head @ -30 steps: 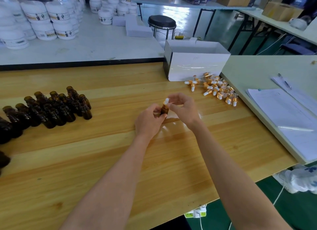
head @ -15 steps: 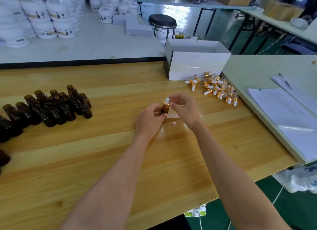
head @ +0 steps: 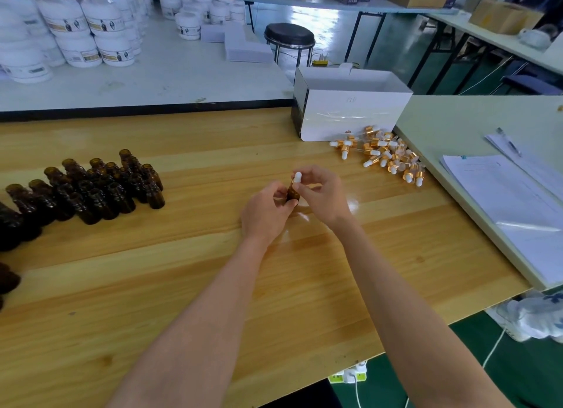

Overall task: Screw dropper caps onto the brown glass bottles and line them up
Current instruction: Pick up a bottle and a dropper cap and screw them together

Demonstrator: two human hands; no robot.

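A small brown glass bottle (head: pixel 293 193) stands at the middle of the wooden table (head: pixel 182 279). My left hand (head: pixel 265 214) grips its body from the left. A dropper cap (head: pixel 297 177) with a white rubber bulb sits on the bottle's neck, and my right hand (head: pixel 324 193) pinches that cap from the right. Several uncapped brown bottles (head: pixel 100 188) stand crowded together at the left. A loose heap of gold and white dropper caps (head: pixel 385 155) lies at the right, near the table's edge.
An open white box (head: pixel 350 115) stands at the back right, just behind the caps. Papers (head: pixel 515 200) and a pen (head: pixel 508 142) lie on the pale table to the right. White jars (head: pixel 76 39) crowd the far bench, and a black stool (head: pixel 289 39) stands behind.
Both hands stay on the bottle and cap at the same spot. My right fingers have shifted slightly around the cap.
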